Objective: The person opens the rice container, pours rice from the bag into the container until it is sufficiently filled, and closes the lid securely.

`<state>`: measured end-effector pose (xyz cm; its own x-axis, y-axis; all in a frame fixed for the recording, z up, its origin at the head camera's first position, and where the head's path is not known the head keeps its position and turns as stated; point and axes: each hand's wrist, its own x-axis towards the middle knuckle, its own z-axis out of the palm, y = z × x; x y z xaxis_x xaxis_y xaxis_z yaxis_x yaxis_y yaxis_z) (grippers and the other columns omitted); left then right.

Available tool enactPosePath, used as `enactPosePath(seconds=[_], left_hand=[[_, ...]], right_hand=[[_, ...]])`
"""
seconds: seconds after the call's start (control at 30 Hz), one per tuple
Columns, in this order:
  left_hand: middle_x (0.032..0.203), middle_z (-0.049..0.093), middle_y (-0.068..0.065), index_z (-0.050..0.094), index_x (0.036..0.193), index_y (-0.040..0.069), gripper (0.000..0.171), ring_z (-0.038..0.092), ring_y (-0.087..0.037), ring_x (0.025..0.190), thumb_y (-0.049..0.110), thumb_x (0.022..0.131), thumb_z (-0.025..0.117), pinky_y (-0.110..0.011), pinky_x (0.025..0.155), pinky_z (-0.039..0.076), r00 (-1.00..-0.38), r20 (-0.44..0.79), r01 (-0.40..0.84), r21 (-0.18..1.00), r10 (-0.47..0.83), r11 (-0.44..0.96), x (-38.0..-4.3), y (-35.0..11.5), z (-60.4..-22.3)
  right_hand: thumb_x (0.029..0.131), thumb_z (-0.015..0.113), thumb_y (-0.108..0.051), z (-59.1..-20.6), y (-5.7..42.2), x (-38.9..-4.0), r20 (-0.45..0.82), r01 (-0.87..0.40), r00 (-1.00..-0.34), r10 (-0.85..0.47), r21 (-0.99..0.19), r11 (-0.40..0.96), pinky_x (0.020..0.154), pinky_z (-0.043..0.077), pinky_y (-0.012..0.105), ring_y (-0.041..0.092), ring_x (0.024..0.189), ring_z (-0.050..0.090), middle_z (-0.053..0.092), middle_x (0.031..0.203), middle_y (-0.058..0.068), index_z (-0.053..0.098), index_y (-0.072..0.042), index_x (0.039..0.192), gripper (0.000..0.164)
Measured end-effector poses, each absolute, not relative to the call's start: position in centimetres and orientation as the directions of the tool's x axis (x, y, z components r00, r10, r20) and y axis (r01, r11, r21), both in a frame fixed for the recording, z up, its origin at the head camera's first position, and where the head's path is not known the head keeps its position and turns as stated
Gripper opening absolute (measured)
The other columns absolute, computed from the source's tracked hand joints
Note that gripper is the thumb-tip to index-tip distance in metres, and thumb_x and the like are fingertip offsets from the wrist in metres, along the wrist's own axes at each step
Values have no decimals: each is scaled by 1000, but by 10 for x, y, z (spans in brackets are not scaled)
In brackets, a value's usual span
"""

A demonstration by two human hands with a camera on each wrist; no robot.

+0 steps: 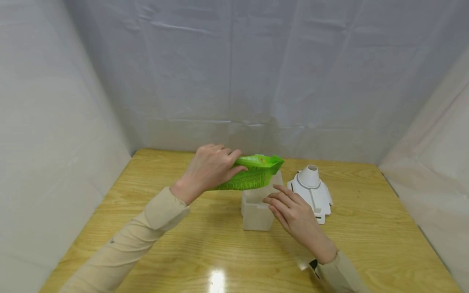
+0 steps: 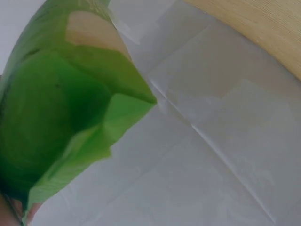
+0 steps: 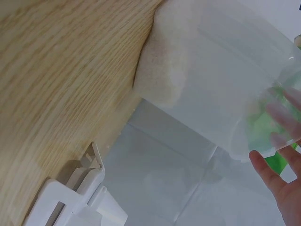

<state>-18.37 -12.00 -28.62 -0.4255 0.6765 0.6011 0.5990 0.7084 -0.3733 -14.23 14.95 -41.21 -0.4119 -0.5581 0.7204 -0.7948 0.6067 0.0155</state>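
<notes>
My left hand grips a green plastic bag from above, thumb along its near side. The bag lies tilted on its side, with its mouth pointing right over a tall translucent container. In the left wrist view the bag's cut mouth gapes, its green inside showing. Off-white, grainy contents lie at the container's bottom in the right wrist view. My right hand is at the container's right side, fingers spread and nearly straight, with fingertips right at the rim.
A white lid-like piece with a cone-shaped spout lies on the wooden table, just right of the container. Pale sheeting hangs behind the table and along both sides.
</notes>
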Motion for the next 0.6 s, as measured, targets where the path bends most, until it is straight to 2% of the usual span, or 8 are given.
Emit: enactPosePath(seconds=[0.6], left_hand=[[62,64,2,69,86,13,36,51,-12,47,49,88,76,-25,44,41,-403,602,617,-378,690,690,-183,-120,-283]], right_hand=[[111,41,-33,-412,150,-142,721,-789,-411,-558,24,614,112,43,37,31,127,59,72,110,3,74,-11,112,40]])
